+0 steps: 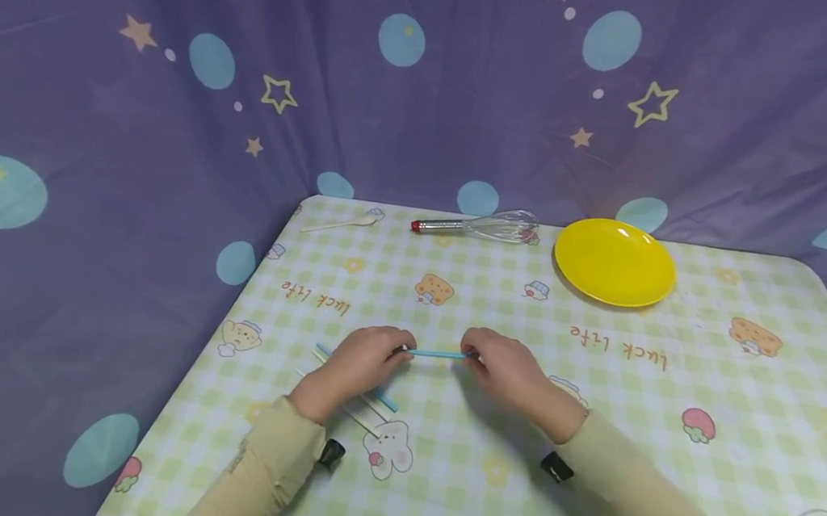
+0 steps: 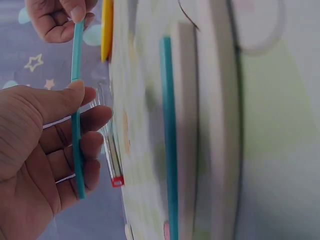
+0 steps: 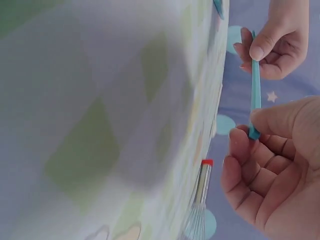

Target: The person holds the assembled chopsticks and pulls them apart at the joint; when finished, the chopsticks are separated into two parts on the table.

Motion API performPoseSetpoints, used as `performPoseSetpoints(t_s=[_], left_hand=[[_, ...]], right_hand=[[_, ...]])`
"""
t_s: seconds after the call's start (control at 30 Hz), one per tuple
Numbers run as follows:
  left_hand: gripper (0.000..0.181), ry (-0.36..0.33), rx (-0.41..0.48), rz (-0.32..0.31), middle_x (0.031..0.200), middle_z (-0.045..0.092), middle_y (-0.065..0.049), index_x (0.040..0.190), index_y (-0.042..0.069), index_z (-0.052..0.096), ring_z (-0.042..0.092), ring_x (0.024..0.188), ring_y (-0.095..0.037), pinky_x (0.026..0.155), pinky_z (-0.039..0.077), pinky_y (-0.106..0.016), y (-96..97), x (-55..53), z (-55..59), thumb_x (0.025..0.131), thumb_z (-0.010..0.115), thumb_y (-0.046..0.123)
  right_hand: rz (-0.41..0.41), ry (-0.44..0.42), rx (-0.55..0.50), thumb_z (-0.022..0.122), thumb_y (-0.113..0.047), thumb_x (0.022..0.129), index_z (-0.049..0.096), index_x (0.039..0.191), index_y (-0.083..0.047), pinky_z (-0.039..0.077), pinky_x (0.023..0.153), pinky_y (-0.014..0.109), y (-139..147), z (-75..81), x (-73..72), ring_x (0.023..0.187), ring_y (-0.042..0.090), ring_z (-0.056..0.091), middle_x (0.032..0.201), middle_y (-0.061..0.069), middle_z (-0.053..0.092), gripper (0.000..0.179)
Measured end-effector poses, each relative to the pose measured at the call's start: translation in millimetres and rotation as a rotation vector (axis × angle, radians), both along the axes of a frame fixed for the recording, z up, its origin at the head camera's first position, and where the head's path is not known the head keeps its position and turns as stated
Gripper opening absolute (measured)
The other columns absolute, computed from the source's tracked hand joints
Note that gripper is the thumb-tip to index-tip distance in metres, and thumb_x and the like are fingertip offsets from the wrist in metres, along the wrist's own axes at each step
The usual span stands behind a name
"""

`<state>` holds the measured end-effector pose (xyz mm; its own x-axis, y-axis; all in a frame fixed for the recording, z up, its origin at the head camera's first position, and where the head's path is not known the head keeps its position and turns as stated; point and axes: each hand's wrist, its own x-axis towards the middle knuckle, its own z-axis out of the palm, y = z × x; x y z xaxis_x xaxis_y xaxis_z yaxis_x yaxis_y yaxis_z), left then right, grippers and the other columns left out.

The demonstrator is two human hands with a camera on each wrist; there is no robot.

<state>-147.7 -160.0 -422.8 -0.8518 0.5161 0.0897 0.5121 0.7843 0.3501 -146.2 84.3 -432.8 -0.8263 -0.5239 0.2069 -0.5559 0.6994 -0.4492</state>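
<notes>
While the right hand (image 1: 514,373) pinches one end of the turquoise stick (image 1: 439,355), the left hand (image 1: 357,360) pinches it partway along, above the table (image 1: 773,416), toward its left edge.

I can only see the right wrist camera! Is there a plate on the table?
Observer: Yes, a yellow plate, to the right of the whisk in the head view.
Operator: Any more sticks besides the held blue stick?
Observer: Yes, the left wrist view shows two white sticks lying alongside another blue stick.
Operator: Which grip are they nearest?
Observer: The left grip, which partly hides them in the head view.
</notes>
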Motion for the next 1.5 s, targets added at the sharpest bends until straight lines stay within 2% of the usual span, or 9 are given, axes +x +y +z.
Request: performPoseSetpoints(t_s=[0.2,0.4,0.57,0.77,1.0,1.23,1.5], left_hand=[[0.011,-0.065,0.089,-0.053,0.099,0.071,0.006,0.102,0.018,0.073,0.064,0.087,-0.008,0.080,0.051,-0.031,15.6,-1.3,2.1,0.094,0.066,0.020],[0.012,-0.127,0.153,-0.094,0.097,0.071,0.005,0.103,0.017,0.072,0.062,0.084,-0.007,0.078,0.050,-0.029,33.5,0.3,3.5,0.095,0.064,0.019],[0.010,-0.153,0.216,-0.115,0.093,0.070,0.006,0.101,0.015,0.072,0.060,0.081,-0.006,0.075,0.049,-0.028,49.3,1.4,4.3,0.095,0.065,0.019],[0.009,-0.152,0.233,-0.145,0.092,0.069,0.007,0.100,0.017,0.071,0.056,0.073,-0.004,0.069,0.046,-0.024,64.7,2.9,2.9,0.095,0.065,0.020],[0.006,-0.122,0.264,-0.153,0.087,0.069,0.007,0.100,0.019,0.069,0.045,0.056,-0.006,0.057,0.041,-0.022,80.3,5.8,2.2,0.095,0.065,0.019],[0.005,-0.123,0.304,-0.170,0.096,0.071,0.005,0.100,0.017,0.067,0.056,0.072,-0.003,0.067,0.045,-0.021,91.7,6.1,-1.6,0.095,0.065,0.018],[0.005,-0.118,0.326,-0.160,0.099,0.072,0.001,0.097,0.014,0.066,0.053,0.063,-0.002,0.066,0.045,-0.020,97.1,6.9,-3.6,0.096,0.064,0.018]], right_hand=[[-0.029,0.001,-0.003,0.072,-0.009,0.088,0.060,0.087,-0.015,0.048,0.066,0.032,21.2,3.6,3.8,0.071,0.010,0.054,0.083,-0.005,0.060,0.013],[-0.074,-0.014,-0.001,0.075,-0.015,0.086,0.060,0.091,-0.014,0.046,0.062,0.031,39.7,8.2,8.2,0.066,0.010,0.052,0.080,-0.005,0.061,0.016],[-0.074,-0.017,-0.007,0.076,-0.015,0.085,0.062,0.088,-0.016,0.043,0.061,0.030,48.6,11.7,12.4,0.063,0.010,0.048,0.074,-0.009,0.057,0.014],[-0.025,-0.006,-0.017,0.074,-0.015,0.087,0.065,0.086,-0.019,0.043,0.060,0.026,53.6,9.6,16.5,0.061,0.004,0.046,0.074,-0.013,0.056,0.010],[0.024,0.025,-0.086,0.072,-0.013,0.089,0.069,0.093,-0.019,0.051,0.068,0.028,57.7,8.2,21.9,0.072,0.003,0.059,0.087,-0.011,0.067,0.007],[0.025,0.042,-0.105,0.070,-0.013,0.091,0.070,0.094,-0.020,0.052,0.070,0.029,56.6,9.8,23.7,0.077,0.004,0.063,0.090,-0.009,0.070,0.008],[0.022,0.098,-0.104,0.073,-0.014,0.088,0.070,0.091,-0.021,0.049,0.063,0.026,57.4,10.1,23.7,0.069,0.000,0.059,0.085,-0.013,0.069,0.008]])
